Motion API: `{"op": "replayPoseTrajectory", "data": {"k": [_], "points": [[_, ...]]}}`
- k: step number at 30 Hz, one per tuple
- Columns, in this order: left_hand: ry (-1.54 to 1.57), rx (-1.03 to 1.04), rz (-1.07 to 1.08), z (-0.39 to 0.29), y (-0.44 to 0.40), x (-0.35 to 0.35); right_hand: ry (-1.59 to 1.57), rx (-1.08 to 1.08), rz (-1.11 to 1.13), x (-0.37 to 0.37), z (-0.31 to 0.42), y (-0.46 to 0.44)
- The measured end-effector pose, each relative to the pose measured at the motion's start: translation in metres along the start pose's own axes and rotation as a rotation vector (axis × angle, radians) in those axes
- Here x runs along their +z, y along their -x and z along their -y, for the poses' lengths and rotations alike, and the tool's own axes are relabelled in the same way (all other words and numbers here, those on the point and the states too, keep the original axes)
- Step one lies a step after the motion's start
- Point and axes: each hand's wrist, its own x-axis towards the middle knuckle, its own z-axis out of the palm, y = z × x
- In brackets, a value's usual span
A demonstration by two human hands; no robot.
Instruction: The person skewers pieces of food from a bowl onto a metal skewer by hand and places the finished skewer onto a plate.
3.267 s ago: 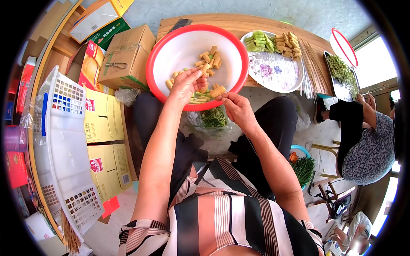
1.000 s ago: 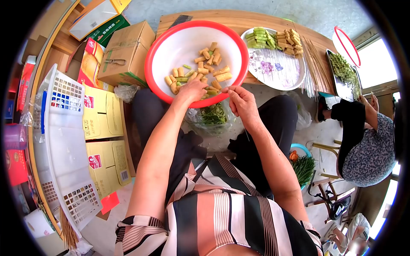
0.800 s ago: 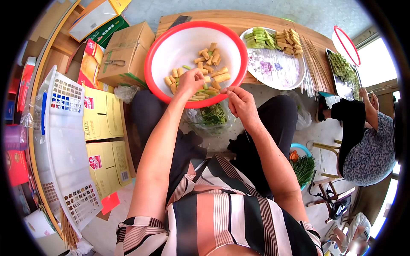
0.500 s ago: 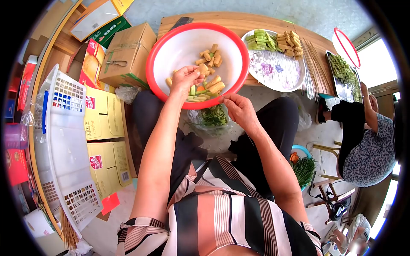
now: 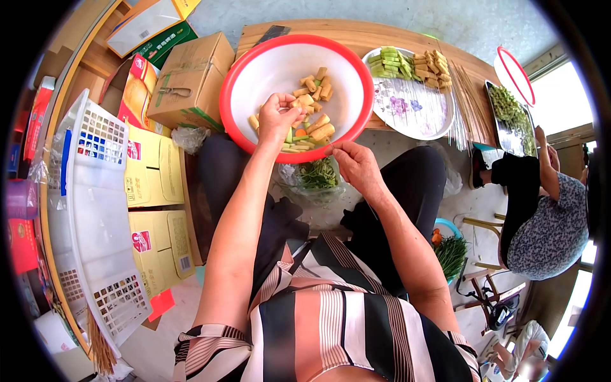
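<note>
My left hand (image 5: 278, 121) is over the inside of a white bowl with a red rim (image 5: 227, 83), its fingers pinched on a tan rolled piece (image 5: 303, 100) that looks like a tofu skin roll. More such tan rolls (image 5: 321, 132) lie in the bowl with green stem pieces (image 5: 296, 147) and a bit of orange. At the bowl's near right rim, my right hand (image 5: 358, 164) is closed in a pinch on a thin skewer, of which only a faint part shows.
Right of the bowl, a flowered plate (image 5: 407, 121) carries filled skewers of green pieces and tan rolls. Bare skewers (image 5: 471, 95) lie beside it on the wooden table (image 5: 356, 28). A bag of greens (image 5: 318, 173) is below the bowl. Boxes (image 5: 191, 76) stand left; another person (image 5: 547, 223) sits right.
My left hand has shifted very slightly right, still on the tan roll. The right hand stays at the rim with its pinch. The view has shifted a little.
</note>
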Motion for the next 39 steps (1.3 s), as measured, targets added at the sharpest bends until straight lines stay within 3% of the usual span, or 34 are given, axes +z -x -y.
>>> {"op": "replayPoseTrajectory", "data": {"k": [22,39], "points": [[0.001,0.079,-0.056,0.002,-0.003,-0.002,0.059,-0.004,-0.021,0.002,0.003,0.002],[-0.137,0.19,0.086,-0.001,0.009,0.008,0.007,-0.006,-0.03,0.002,0.008,0.003]]}}
